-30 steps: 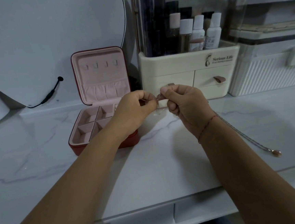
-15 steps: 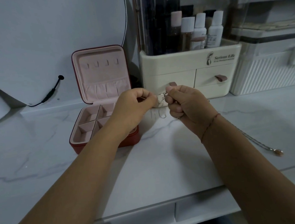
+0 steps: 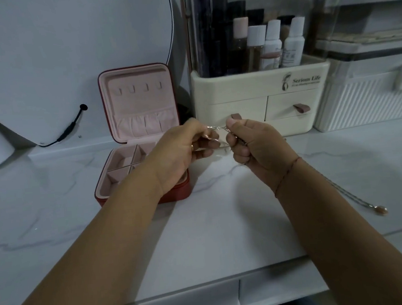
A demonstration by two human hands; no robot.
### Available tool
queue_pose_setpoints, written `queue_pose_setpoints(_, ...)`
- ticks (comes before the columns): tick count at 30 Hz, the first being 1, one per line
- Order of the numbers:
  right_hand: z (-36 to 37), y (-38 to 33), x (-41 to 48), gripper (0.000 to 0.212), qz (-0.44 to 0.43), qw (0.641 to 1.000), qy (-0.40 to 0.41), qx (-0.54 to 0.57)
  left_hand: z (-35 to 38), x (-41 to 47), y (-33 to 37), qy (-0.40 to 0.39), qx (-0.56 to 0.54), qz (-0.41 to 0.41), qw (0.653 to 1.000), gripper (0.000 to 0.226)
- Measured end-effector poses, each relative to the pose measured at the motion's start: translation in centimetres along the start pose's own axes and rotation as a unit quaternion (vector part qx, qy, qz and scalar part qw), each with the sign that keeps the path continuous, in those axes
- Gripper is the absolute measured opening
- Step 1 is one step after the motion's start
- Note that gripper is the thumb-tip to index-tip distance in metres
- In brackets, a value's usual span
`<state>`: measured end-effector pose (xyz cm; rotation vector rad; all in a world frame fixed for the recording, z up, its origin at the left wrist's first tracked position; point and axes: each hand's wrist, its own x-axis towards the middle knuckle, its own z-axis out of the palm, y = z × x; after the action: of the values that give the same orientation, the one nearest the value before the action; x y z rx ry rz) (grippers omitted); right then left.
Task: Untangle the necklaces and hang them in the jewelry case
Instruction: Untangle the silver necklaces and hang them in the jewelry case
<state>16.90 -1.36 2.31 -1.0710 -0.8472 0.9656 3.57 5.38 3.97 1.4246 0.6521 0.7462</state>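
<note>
Your hands have drawn apart since a second ago. Your left hand and right hand each pinch the thin necklace chain, and a short stretch now spans the gap above the marble counter. The tangle seems to be loosening. A chain with a pendant trails behind your right wrist. The hooks in the open jewelry case hang bare.
</note>
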Motion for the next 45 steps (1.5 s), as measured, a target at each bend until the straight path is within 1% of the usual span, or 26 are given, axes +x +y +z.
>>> queue_pose_setpoints(2,0.1,-0.1,0.0,0.029,-0.004,1.000,0.013,-0.008,-0.4,0.0,0.1,-0.035,-0.098,-0.013,0.994,0.023)
queue_pose_setpoints(5,0.2,0.0,0.0,0.027,-0.019,0.999,0.029,-0.025,-1.0,0.1,0.1,-0.048,-0.176,-0.015,0.983,0.012)
queue_pose_setpoints(8,0.2,0.1,0.0,0.026,-0.030,0.997,0.060,-0.031,-0.8,0.2,0.1,-0.038,-0.215,-0.028,0.975,0.010)
queue_pose_setpoints(11,-0.1,0.2,0.1,0.024,-0.031,0.994,0.098,-0.029,-0.6,0.0,0.1,-0.031,-0.238,-0.030,0.970,0.017)
queue_pose_setpoints(14,-0.5,0.3,0.2,0.020,-0.034,0.992,0.122,-0.014,-0.6,-0.1,0.3,-0.034,-0.244,-0.030,0.969,0.019)
queue_pose_setpoints(17,-0.9,0.3,0.4,0.014,-0.042,0.990,0.137,-0.009,-0.7,-0.1,0.3,-0.039,-0.182,-0.020,0.982,0.027)
queue_pose_setpoints(20,-1.1,0.4,0.6,0.017,-0.050,0.990,0.127,0.019,-0.6,-0.1,0.2,0.001,-0.074,0.013,0.997,0.031)
queue_pose_setpoints(22,-1.0,0.4,0.6,0.015,-0.055,0.993,0.105,0.023,-0.5,-0.1,0.2,0.036,-0.017,0.033,0.999,0.035)
queue_pose_setpoints(25,-0.6,0.4,0.4,0.018,-0.069,0.996,0.063,-0.006,-0.7,0.0,0.0,0.058,0.046,0.057,0.996,0.046)
queue_pose_setpoints(27,-0.3,0.3,0.2,0.021,-0.074,0.996,0.036,-0.025,-0.8,-0.1,-0.2,0.063,0.097,0.076,0.990,0.044)
queue_pose_setpoints(28,-0.1,0.2,0.2,0.022,-0.075,0.996,0.022,-0.034,-0.8,-0.1,-0.3,0.062,0.111,0.083,0.988,0.039)
queue_pose_setpoints(31,0.4,0.1,0.0,0.021,-0.078,0.995,-0.004,-0.060,-0.6,-0.4,-0.4,0.038,0.135,0.094,0.986,0.009)
queue_pose_setpoints(32,0.5,0.0,-0.1,0.021,-0.080,0.994,-0.006,-0.070,-0.5,-0.5,-0.5,0.030,0.142,0.094,0.985,0.003)
queue_pose_setpoints(35,0.6,-0.2,-0.3,0.016,-0.092,0.992,0.002,-0.092,-0.4,-0.6,-0.5,0.028,0.143,0.099,0.984,0.010)
queue_pose_setpoints(39,0.7,-0.5,-0.6,0.011,-0.116,0.988,0.012,-0.105,-0.3,-0.7,-0.4,0.031,0.135,0.098,0.986,0.014)
queue_pose_setpoints(42,0.8,-0.6,-0.8,0.008,-0.130,0.986,0.015,-0.106,-0.3,-0.6,-0.5,0.026,0.149,0.090,0.984,0.012)
queue_pose_setpoints(45,0.8,-0.7,-0.8,0.006,-0.124,0.989,0.020,-0.083,-0.2,-0.5,-0.7,0.036,0.153,0.088,0.984,0.008)
